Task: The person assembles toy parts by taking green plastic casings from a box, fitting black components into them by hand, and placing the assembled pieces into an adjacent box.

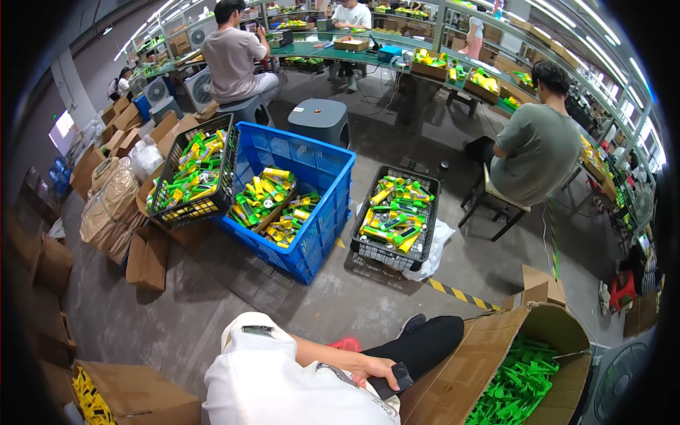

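Observation:
My left forearm crosses in front of my white shirt from the left. My left hand [379,368] is closed around a small dark object [402,376] above my lap; its kind cannot be made out. My right hand is not in view. Just right of the left hand stands a tall open cardboard box [453,361] holding many bright green plastic parts [520,375]. My leg in black trousers [425,343] reaches forward beside this box.
Ahead stand a blue plastic crate [319,241] and a black basket [395,256], both with green and yellow pieces. Another black basket [227,170] rests tilted on the crate's left side. Yellow parts fill a cardboard box [142,397] at lower left. Several people sit at benches beyond.

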Motion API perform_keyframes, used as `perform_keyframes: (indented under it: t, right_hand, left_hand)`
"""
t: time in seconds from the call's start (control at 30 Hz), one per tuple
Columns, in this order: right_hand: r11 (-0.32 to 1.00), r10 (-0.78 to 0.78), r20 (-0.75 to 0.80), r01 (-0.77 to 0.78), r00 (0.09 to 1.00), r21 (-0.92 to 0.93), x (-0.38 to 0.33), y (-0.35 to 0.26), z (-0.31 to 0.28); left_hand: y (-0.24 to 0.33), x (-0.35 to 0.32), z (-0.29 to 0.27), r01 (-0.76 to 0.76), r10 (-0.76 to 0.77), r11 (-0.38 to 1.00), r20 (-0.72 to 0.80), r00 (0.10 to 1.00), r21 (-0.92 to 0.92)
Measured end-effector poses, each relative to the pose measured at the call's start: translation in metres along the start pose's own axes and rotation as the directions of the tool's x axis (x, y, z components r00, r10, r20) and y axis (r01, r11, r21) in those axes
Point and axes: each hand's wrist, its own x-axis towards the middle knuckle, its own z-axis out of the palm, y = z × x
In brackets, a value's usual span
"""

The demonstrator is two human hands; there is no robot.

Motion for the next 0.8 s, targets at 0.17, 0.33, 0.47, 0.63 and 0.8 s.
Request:
perform_keyframes:
  t: [0.17,0.33,0.47,0.63,0.8]
  right_hand:
    - [0.999,0.017,-0.005,-0.017,1.000,-0.045,-0.022,0.011,-0.015]
    - [0.996,0.082,-0.029,-0.083,0.996,-0.045,-0.071,0.034,-0.013]
    - [0.969,0.238,-0.381,-0.191,0.894,0.159,-0.142,-0.028,-0.081]
    - [0.962,0.197,-0.830,0.062,0.523,0.267,-0.293,-0.189,-0.184]
    - [0.963,-0.047,-0.832,0.247,0.553,0.110,-0.326,-0.289,-0.156]
  left_hand:
    - [0.012,-0.008,0.005,-0.045,0.043,0.998,0.028,0.999,0.044]
    - [0.013,-0.008,0.017,-0.020,0.016,0.998,0.086,0.996,0.053]
    - [0.023,-0.018,0.043,-0.030,0.023,0.995,0.072,0.997,0.098]
    - [0.078,-0.026,0.113,-0.184,0.142,0.960,0.200,0.969,0.209]
    - [0.119,-0.032,0.185,-0.342,0.338,0.934,0.060,0.939,0.100]
